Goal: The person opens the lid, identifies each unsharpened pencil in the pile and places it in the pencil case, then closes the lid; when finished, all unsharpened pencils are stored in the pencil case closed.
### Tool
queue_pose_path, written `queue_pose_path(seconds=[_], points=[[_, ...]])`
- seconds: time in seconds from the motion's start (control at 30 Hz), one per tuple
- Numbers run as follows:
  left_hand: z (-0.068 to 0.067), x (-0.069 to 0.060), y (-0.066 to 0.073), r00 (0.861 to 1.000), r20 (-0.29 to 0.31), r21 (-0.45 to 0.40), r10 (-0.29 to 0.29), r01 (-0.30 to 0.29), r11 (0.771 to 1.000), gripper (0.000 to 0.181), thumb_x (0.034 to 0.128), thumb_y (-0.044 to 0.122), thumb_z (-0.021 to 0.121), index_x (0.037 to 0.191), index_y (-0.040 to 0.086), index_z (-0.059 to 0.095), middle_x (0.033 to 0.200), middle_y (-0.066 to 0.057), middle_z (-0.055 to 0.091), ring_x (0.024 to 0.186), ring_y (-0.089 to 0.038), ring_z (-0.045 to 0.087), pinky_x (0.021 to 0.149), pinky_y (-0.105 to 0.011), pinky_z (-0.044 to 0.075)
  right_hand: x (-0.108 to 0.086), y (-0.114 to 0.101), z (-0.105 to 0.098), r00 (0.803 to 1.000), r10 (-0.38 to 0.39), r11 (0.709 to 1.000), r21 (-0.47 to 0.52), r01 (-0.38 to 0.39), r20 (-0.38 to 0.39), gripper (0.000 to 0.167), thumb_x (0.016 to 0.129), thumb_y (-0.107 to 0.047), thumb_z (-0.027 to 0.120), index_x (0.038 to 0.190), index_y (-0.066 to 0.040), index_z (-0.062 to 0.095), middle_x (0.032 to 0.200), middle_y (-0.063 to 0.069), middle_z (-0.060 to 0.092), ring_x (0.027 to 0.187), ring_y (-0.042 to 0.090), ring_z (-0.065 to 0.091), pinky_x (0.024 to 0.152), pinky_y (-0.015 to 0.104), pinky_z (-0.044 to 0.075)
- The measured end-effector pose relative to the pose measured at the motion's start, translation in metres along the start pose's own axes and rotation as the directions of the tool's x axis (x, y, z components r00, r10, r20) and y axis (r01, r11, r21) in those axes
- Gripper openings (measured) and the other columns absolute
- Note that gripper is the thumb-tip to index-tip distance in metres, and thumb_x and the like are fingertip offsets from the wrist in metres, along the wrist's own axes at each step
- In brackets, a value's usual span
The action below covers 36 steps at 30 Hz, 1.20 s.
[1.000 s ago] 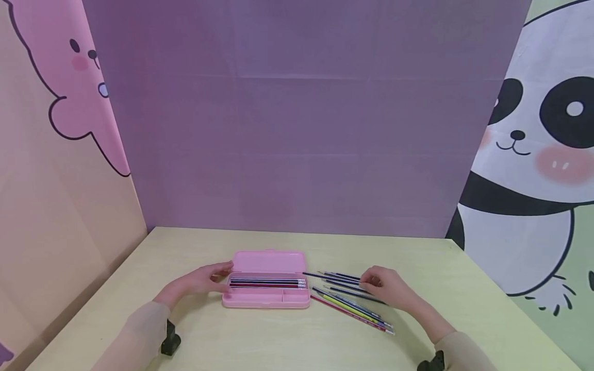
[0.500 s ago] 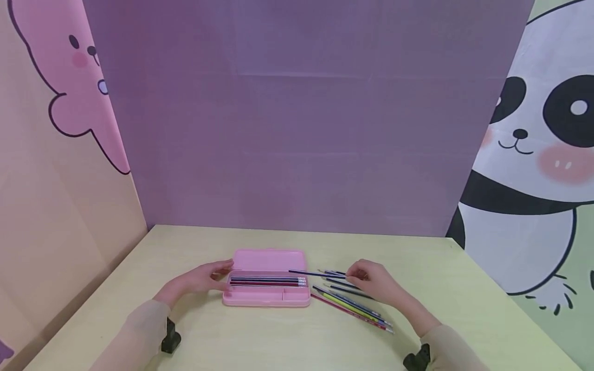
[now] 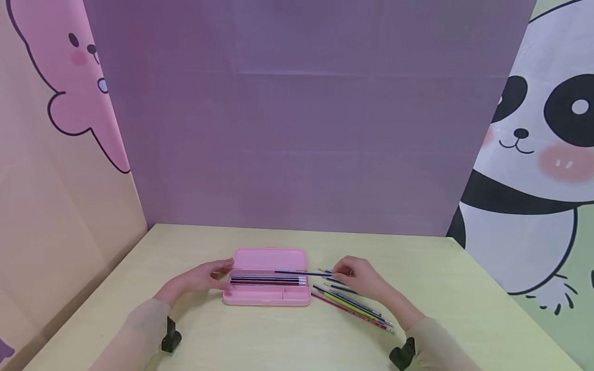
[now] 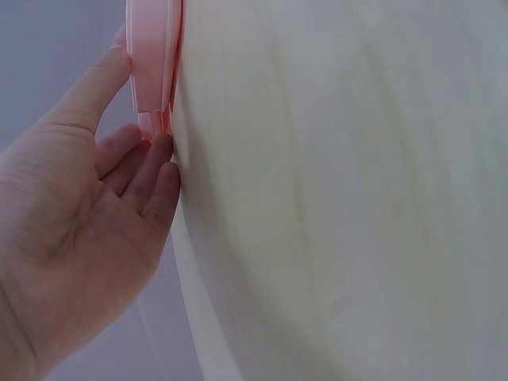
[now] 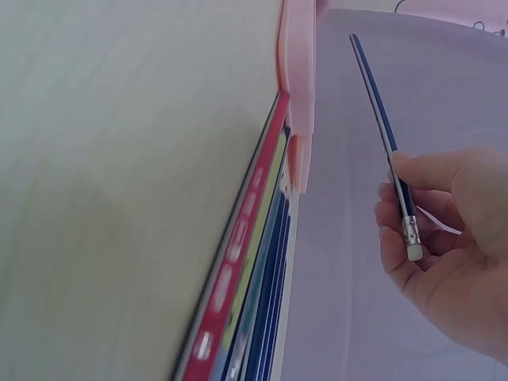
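Observation:
A pink pencil case (image 3: 266,296) lies with its lid folded back on the table; several dark and red pencils (image 3: 266,281) lie side by side in its rear part. My left hand (image 3: 206,277) holds the case's left end, thumb at the near part and fingers by the lid; in the left wrist view the case's end (image 4: 151,71) shows beside the thumb. My right hand (image 3: 359,276) pinches a dark blue-and-white pencil (image 3: 301,272) near its eraser end. That pencil hangs above the case's back edge, its tip pointing left; the right wrist view shows its white eraser (image 5: 414,252).
Loose pencils (image 3: 350,307), blue, yellow and red, lie slantwise right of the case. More dark pencils (image 3: 341,287) lie under and beside the right hand. A purple backdrop (image 3: 297,129) stands behind the pale wooden table (image 3: 195,335).
My right hand has lifted the dark pencil from the loose ones and carried it left until it spans the case's back edge. The left hand keeps its place at the case.

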State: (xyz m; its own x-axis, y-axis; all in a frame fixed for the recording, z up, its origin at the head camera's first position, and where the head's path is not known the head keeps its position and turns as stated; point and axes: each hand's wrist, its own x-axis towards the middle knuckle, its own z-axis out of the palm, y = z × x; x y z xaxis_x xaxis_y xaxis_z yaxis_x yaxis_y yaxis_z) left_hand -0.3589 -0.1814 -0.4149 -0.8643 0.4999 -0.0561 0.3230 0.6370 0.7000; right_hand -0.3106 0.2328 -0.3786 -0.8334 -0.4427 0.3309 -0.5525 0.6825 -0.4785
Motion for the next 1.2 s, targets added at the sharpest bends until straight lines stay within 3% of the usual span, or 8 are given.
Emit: queue_pose_path(seconds=[0.27, 0.6, 0.8, 1.0, 1.2], points=[[0.0, 0.001, -0.003, 1.0, 0.009, -0.007, 0.021, -0.021, 1.0, 0.084, 0.0816, 0.035, 0.072, 0.146, 0.003, 0.03, 0.145, -0.019, 0.04, 0.129, -0.037, 0.042, 0.107, -0.051, 0.035, 0.013, -0.012, 0.01, 1.0, -0.011, 0.999, 0.039, 0.01, 0.022, 0.005, 0.088, -0.011, 0.064, 0.09, -0.007, 0.066, 0.082, -0.001, 0.062, 0.071, 0.006, 0.051, 0.063, 0.019, 0.049], [0.001, 0.002, -0.001, 1.0, -0.008, -0.02, -0.007, 0.007, 1.0, 0.083, 0.0808, 0.035, 0.072, 0.146, 0.005, 0.031, 0.145, -0.017, 0.04, 0.129, -0.036, 0.041, 0.108, -0.05, 0.034, 0.027, -0.023, 0.025, 0.999, -0.026, 0.999, 0.047, 0.025, 0.025, 0.004, 0.087, -0.011, 0.065, 0.087, -0.007, 0.067, 0.079, -0.003, 0.059, 0.068, 0.005, 0.049, 0.06, 0.018, 0.047], [0.001, 0.0, -0.001, 1.0, -0.003, -0.01, 0.007, -0.007, 1.0, 0.083, 0.0813, 0.035, 0.072, 0.146, 0.003, 0.03, 0.144, -0.02, 0.04, 0.129, -0.038, 0.041, 0.108, -0.051, 0.035, 0.036, -0.029, 0.035, 0.998, -0.053, 0.998, 0.041, 0.051, 0.04, 0.004, 0.087, -0.01, 0.065, 0.087, -0.006, 0.067, 0.079, -0.002, 0.06, 0.068, 0.004, 0.049, 0.06, 0.017, 0.046], [0.001, 0.0, -0.002, 1.0, -0.01, -0.02, -0.024, 0.024, 1.0, 0.084, 0.0802, 0.037, 0.073, 0.146, 0.006, 0.031, 0.145, -0.017, 0.041, 0.13, -0.036, 0.041, 0.108, -0.05, 0.035, 0.043, -0.038, 0.04, 0.995, -0.072, 0.997, 0.043, 0.069, 0.07, 0.006, 0.087, -0.009, 0.064, 0.089, -0.005, 0.067, 0.079, -0.001, 0.059, 0.068, 0.005, 0.048, 0.059, 0.016, 0.046], [0.0, 0.001, -0.004, 1.0, -0.004, -0.026, 0.001, -0.001, 1.0, 0.084, 0.0804, 0.036, 0.073, 0.146, 0.004, 0.03, 0.145, -0.018, 0.039, 0.129, -0.037, 0.041, 0.108, -0.05, 0.035, 0.05, -0.043, 0.045, 0.993, -0.068, 0.997, 0.046, 0.064, 0.098, 0.006, 0.088, -0.008, 0.064, 0.09, -0.003, 0.067, 0.079, 0.001, 0.06, 0.068, 0.007, 0.049, 0.06, 0.016, 0.046]])
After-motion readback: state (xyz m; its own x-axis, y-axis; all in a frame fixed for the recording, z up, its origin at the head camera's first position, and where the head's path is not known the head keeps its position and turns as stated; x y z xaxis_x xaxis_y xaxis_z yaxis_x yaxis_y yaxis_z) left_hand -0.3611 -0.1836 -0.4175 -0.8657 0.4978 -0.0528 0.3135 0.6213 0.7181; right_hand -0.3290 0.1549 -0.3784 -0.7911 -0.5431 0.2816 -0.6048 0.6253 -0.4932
